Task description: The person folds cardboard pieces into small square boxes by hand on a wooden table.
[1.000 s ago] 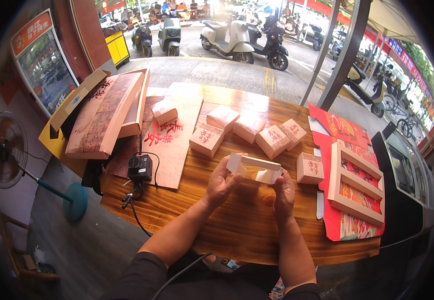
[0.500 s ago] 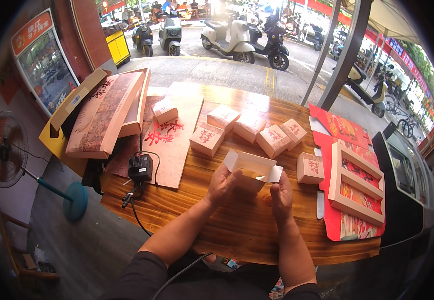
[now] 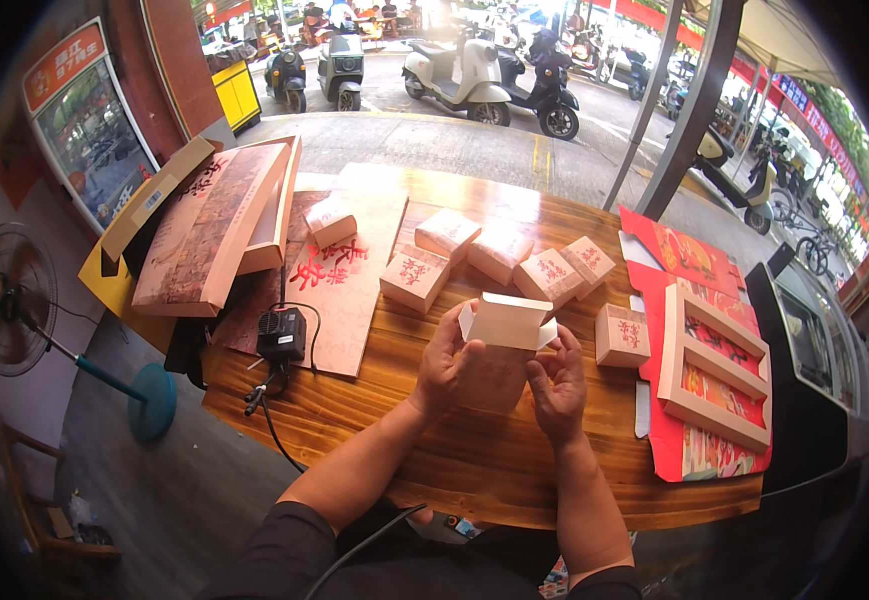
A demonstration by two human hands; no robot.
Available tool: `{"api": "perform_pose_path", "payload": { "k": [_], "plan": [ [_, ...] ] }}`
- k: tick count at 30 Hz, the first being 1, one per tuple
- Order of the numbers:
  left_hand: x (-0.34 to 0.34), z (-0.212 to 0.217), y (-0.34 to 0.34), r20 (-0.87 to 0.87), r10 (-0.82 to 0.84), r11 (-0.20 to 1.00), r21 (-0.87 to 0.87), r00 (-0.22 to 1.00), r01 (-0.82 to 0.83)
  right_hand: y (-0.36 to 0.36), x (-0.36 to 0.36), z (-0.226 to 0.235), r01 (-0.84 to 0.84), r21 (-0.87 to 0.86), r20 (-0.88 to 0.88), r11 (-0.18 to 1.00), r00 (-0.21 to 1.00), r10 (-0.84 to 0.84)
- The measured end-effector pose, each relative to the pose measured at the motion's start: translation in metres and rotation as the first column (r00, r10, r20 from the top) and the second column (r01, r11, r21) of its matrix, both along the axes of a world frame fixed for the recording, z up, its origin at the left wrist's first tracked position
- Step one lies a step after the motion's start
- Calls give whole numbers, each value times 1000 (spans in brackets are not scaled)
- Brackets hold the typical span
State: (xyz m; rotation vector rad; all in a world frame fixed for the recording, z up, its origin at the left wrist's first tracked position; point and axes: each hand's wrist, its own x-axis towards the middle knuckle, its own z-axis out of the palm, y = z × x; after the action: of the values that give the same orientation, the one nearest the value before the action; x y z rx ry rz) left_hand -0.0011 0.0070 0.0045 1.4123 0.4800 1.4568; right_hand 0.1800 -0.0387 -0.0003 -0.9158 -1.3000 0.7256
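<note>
A small pink cardboard box (image 3: pixel 494 378) stands over the wooden table in front of me, its top flaps unfolded. My left hand (image 3: pixel 444 362) grips its left side, the thumb lying along the front. At the right side flap, my right hand (image 3: pixel 557 385) has its fingers bent behind the box edge and its thumb against the side. The wide lid flap (image 3: pixel 512 308) rises upright at the back, between both hands. Beyond it several closed pink boxes (image 3: pixel 416 278) sit in a loose group. Another closed box (image 3: pixel 621 336) stands to the right of my right hand.
A red printed card sheet (image 3: pixel 666 445) lies at the right under a divided cardboard frame (image 3: pixel 714 365). At the left are a flat pink board (image 3: pixel 354 330), a large gift box (image 3: pixel 204 235) and a black power adapter (image 3: pixel 282 335) with cables. A standing fan (image 3: pixel 14 300) is beside the table.
The open box has tilted upright, so its front and raised lid flap now show. My right hand has shifted slightly left, its fingers bending in at the side flap.
</note>
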Motion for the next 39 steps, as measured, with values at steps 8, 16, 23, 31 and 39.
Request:
{"api": "perform_pose_path", "payload": {
  "k": [8, 16, 23, 31, 39],
  "plan": [
    [0, 8, -6, 3, -30, 999, 36, 1000, 30, -2, -2, 12, -156, -61, -75, 986, 986, 151],
    [4, 1, -1, 106, 7, 997, 72, 994, -15, 1, -1, 6, -219, -7, -78, 976, 973, 218],
    [5, 1, -3, 117, 43, 998, 31, 992, -47, -5, -2, 14, -171, -82, -29, 982, 985, 169],
    [-1, 4, 1, 89, -88, 995, -45, 992, 93, -6, 7, 13, -227, -160, 61, 961, 969, 239],
    [-2, 8, -1, 147, -201, 968, -120, 968, 219, -2, 12, 6, -256, -160, 18, 953, 965, 262]
  ]
}}
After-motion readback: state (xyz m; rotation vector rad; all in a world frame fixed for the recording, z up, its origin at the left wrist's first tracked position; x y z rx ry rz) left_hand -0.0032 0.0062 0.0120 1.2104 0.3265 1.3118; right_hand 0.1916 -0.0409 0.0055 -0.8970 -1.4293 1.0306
